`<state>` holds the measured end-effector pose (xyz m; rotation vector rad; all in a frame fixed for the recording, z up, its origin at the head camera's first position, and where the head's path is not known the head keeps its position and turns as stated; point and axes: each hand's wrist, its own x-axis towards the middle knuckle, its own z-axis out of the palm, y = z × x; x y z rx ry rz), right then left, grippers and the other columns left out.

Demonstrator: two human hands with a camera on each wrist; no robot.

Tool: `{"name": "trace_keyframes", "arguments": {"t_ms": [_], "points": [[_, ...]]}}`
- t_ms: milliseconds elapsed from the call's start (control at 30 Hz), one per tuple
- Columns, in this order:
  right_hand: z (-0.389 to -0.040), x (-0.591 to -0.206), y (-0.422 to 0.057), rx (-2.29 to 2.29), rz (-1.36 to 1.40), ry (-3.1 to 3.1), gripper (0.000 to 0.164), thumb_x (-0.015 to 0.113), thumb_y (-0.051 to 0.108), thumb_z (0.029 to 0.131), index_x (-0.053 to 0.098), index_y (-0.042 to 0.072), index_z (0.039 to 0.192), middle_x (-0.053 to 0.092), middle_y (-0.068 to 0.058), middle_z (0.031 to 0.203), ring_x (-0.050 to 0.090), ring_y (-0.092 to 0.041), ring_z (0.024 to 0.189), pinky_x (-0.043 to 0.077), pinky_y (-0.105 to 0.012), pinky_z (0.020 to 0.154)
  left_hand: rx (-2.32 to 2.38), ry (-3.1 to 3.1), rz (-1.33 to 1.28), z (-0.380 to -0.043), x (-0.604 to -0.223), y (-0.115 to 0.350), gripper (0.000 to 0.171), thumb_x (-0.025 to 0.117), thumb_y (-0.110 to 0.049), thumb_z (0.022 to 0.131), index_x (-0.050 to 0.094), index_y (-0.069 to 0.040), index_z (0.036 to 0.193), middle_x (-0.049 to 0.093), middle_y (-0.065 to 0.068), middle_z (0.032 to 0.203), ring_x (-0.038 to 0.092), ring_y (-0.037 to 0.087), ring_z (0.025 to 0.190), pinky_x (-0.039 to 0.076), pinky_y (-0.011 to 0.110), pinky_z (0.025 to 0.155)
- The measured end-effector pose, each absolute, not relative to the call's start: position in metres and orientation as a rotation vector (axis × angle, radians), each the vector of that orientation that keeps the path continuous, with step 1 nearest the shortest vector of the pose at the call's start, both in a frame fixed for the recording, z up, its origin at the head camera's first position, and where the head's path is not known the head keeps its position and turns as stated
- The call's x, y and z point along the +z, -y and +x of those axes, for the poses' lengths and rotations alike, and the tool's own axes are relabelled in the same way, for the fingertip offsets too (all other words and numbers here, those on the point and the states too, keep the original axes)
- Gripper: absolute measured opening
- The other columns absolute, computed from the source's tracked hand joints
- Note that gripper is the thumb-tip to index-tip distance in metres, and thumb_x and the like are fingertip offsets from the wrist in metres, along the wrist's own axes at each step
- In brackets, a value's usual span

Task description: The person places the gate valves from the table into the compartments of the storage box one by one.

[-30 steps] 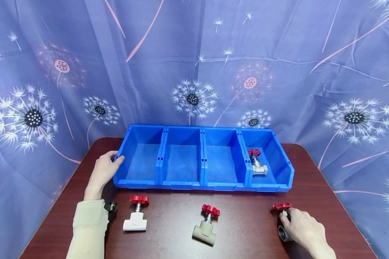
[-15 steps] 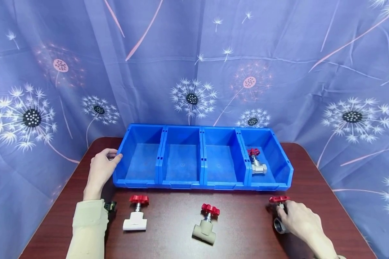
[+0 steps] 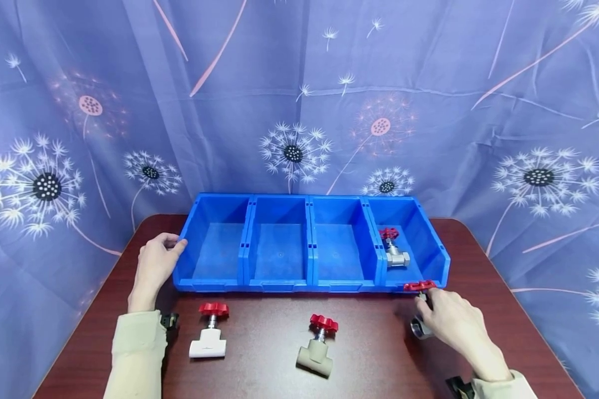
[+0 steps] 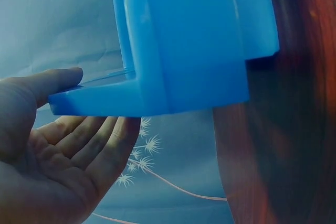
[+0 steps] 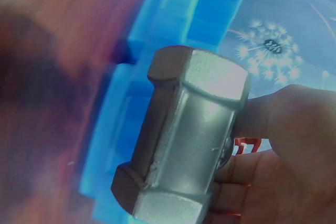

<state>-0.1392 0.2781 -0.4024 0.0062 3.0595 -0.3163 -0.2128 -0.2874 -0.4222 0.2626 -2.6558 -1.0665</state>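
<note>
Grips red-wheeled metal valve (image 5: 189, 135) with right hand (image 3: 456, 321), toward the bench (image 3: 374, 354)'s right edge, just in front of rightmost bin (image 3: 426, 244). Pinches left end of blue bin row (image 3: 282, 287) between thumb and fingers of left hand (image 3: 155, 266), near the bench's left edge. Has hands well apart. Shows white valve (image 3: 208, 343) and beige valve (image 3: 315, 357) on the bench between them, second metal valve (image 3: 396, 257) inside rightmost bin.

In the right hand (image 3: 454, 318): silver metal valve (image 5: 186, 137), round red wheel (image 3: 419, 286).
Left of this grip: red-topped white T-shaped valve (image 3: 209, 341), red-topped tan T-shaped valve (image 3: 316, 353). Ahead: blue plastic bins (image 3: 280, 257), purple-blue cloth curtain (image 3: 229, 138) with white and pink flowers (image 3: 293, 153).
</note>
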Motion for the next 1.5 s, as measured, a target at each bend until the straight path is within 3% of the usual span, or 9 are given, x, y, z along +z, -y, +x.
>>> {"name": "trace_keyframes", "arguments": {"t_ms": [267,567,933,1233,1500], "points": [[-0.152,-0.383,-0.249,-0.351,-0.108,-3.152,0.032,0.055,0.033,0.096,0.056,0.012,0.072,0.052,-0.003,0.062,0.054,-0.024,0.056,0.045,-0.048,0.047,-1.048,2.657,0.242,-0.213,-0.422,0.288,0.041,0.057,-0.028,0.100,0.060,0.008,0.121,0.064,0.029,0.109,0.064,0.042,0.094,0.052,0.054,0.079],[-0.166,-0.370,-0.218,-0.399,-0.235,-3.239,0.032,0.057,0.032,0.095,0.054,0.013,0.070,0.044,-0.002,0.059,0.048,-0.020,0.052,0.044,-0.039,0.045,-1.048,2.676,0.255,-0.213,-0.421,0.287,0.041,0.056,-0.027,0.100,0.059,0.007,0.123,0.063,0.029,0.110,0.063,0.042,0.095,0.052,0.054,0.080],[-0.189,-0.364,-0.187,-0.411,-0.268,-3.215,0.034,0.053,0.034,0.097,0.057,0.013,0.071,0.048,-0.003,0.059,0.050,-0.022,0.055,0.046,-0.042,0.047,-1.047,2.670,0.239,-0.215,-0.418,0.286,0.040,0.057,-0.026,0.100,0.059,0.007,0.121,0.064,0.028,0.109,0.064,0.041,0.093,0.053,0.054,0.079],[-0.226,-0.364,-0.153,-0.377,-0.281,-3.165,0.038,0.049,0.031,0.098,0.050,0.012,0.064,0.048,-0.005,0.058,0.050,-0.024,0.052,0.040,-0.038,0.044,-1.041,2.669,0.257,-0.213,-0.420,0.287,0.040,0.058,-0.027,0.099,0.060,0.007,0.121,0.065,0.028,0.109,0.064,0.042,0.094,0.052,0.054,0.081],[-0.263,-0.373,-0.135,-0.337,-0.187,-3.145,0.034,0.052,0.030,0.094,0.053,0.012,0.065,0.060,-0.011,0.072,0.061,-0.031,0.066,0.049,-0.048,0.054,-1.027,2.677,0.255,-0.212,-0.420,0.288,0.041,0.057,-0.028,0.100,0.059,0.007,0.121,0.064,0.028,0.109,0.064,0.041,0.093,0.053,0.053,0.079]]}}
